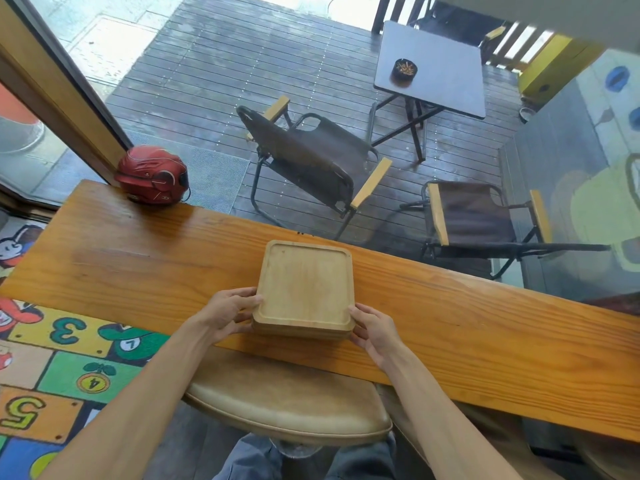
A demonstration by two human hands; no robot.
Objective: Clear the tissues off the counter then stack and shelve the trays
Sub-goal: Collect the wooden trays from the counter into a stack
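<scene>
A stack of square wooden trays (306, 287) with rounded corners rests on the long wooden counter (467, 327), near its front edge. My left hand (230, 311) grips the stack's near left corner, thumb on the top rim. My right hand (372, 329) grips the near right corner the same way. The top tray is bare. No tissues show on the counter.
A red helmet (152, 175) sits at the counter's far left end. A tan padded stool (287, 403) stands under the counter's front edge by my legs. Behind the glass are folding chairs (311, 164) and a small dark table (429, 69). A colourful play mat (52, 368) covers the floor at left.
</scene>
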